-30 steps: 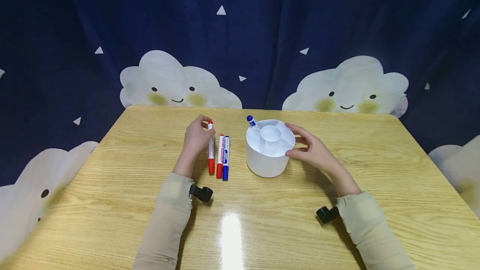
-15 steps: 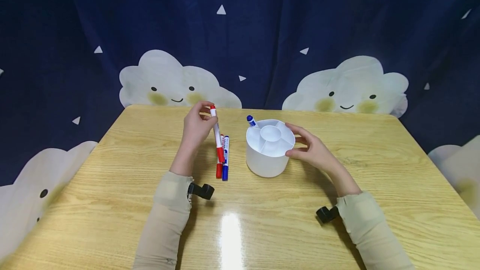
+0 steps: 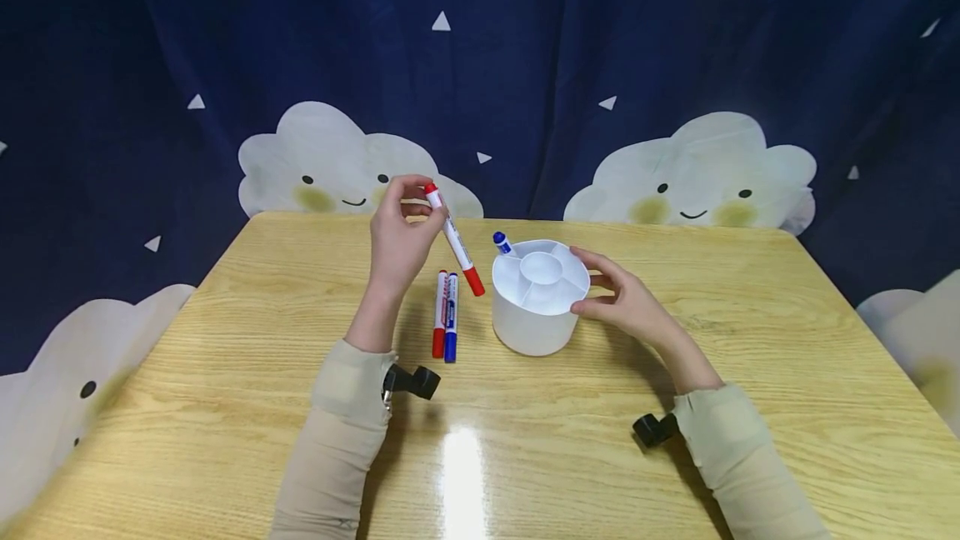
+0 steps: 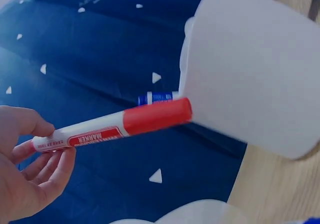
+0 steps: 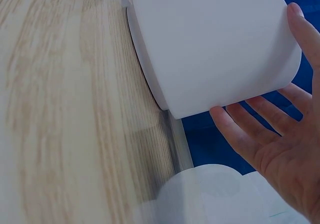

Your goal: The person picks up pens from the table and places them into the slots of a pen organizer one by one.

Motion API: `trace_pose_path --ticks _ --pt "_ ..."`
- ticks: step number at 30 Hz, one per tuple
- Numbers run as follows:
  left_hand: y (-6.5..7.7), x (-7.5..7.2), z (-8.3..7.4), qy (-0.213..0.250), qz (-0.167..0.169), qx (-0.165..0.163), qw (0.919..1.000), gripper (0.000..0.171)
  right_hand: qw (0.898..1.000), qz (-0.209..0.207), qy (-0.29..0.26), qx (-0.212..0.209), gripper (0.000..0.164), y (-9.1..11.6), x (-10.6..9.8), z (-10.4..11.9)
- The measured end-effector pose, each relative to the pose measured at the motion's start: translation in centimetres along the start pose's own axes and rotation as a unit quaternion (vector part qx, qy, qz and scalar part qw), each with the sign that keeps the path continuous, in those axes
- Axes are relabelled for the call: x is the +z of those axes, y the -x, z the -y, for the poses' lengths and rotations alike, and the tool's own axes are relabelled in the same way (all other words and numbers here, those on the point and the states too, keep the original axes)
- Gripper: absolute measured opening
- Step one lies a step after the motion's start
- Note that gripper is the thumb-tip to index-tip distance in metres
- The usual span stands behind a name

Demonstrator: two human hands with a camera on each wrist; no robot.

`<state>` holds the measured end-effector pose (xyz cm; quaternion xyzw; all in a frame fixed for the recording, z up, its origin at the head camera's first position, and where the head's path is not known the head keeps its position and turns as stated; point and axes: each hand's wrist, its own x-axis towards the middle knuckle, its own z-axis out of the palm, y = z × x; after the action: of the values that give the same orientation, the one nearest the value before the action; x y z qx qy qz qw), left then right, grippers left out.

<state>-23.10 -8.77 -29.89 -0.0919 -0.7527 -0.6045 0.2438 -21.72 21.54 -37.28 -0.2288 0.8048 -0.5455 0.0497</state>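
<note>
My left hand [image 3: 405,227] pinches a red-capped whiteboard marker [image 3: 454,240] by its tail end, above the table. The marker slants with its red cap down and to the right, close to the left side of a white round pen organizer [image 3: 531,330]. My right hand [image 3: 626,297] holds the organizer's right side, thumb and fingers spread around it; the right wrist view shows the fingertips at its wall [image 5: 215,49]. Inside the organizer's back left compartment leans a blue marker [image 3: 503,243], its lower part hidden.
On the wooden table [image 3: 225,407] a red marker [image 3: 439,315] and a blue marker [image 3: 452,317] lie side by side, left of the organizer. Behind the table's far edge hangs a dark blue curtain [image 3: 510,65] with cloud prints.
My left hand has lifted the red marker off the table and carried it up and rightward, tilting its cap toward the organizer. The right hand and the organizer have stayed put.
</note>
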Motion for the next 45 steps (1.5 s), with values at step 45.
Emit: trace_pose_path --ticks 45 --pt "4.3 5.0 -2.8 0.072 0.081 0.057 0.9924 0.028 1.0 0.001 -0.009 -0.003 0.074 -0.1 -0.1 -0.3"
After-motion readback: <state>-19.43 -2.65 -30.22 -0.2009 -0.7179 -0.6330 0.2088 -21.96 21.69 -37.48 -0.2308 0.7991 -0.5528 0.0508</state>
